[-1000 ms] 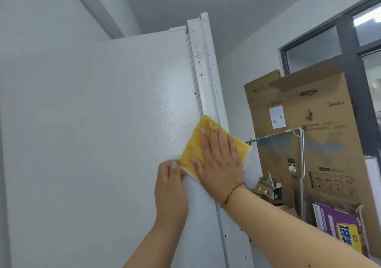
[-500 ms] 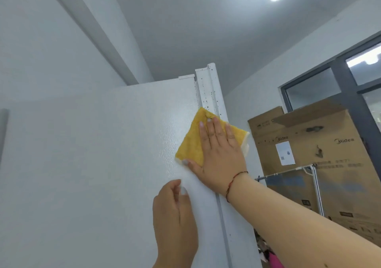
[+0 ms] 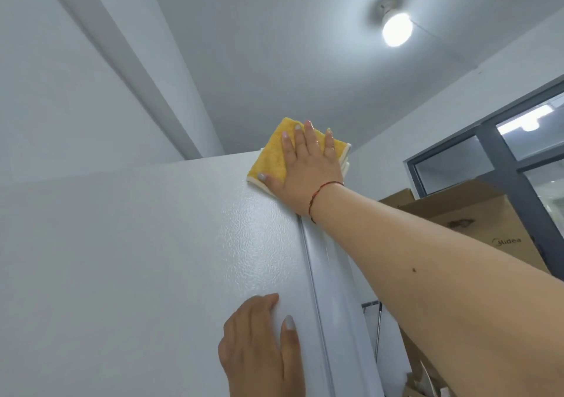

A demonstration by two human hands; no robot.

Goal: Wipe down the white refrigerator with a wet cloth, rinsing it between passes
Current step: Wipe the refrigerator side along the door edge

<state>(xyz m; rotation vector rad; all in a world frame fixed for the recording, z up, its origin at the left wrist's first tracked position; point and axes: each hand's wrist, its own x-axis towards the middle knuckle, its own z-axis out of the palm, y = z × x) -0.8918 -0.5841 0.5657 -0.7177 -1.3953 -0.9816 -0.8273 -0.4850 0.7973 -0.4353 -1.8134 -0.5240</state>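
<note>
Since half a second ago the right hand (image 3: pixel 308 167) has slid the yellow cloth (image 3: pixel 271 158) up the refrigerator (image 3: pixel 152 259) from mid-panel to the top right corner, and the cloth's upper edge now pokes above the top edge. Left hand (image 3: pixel 259 344) dropped lower on the panel too, near the right edge by the vertical seam.

Grip-wise: right hand is flat, fingers straight and spread, palm pressing the folded cloth against the panel, with nothing curled around it. Left hand lies flat on the white surface, holding nothing, just bracing as far as I can tell.

Step in hand looks like a wiping pass on the side panel, right at the end of an upward stroke. Next I'd guess either swing the cloth across the top edge or pull it back down along the seam. Either way it needs steady palm pressure, since the cloth is only pinned by the flat hand and half of it is off the corner already. A rinse is probably due soon.

The cloth is a thick terry square, folded, yellow face with a whitish trim showing at its left and right edges. Can't really tell how wet or dirty it is from this angle. Behind the fridge there's a cardboard box (image 3: pixel 476 222) and a ceiling bulb (image 3: pixel 396 28) glaring.
</note>
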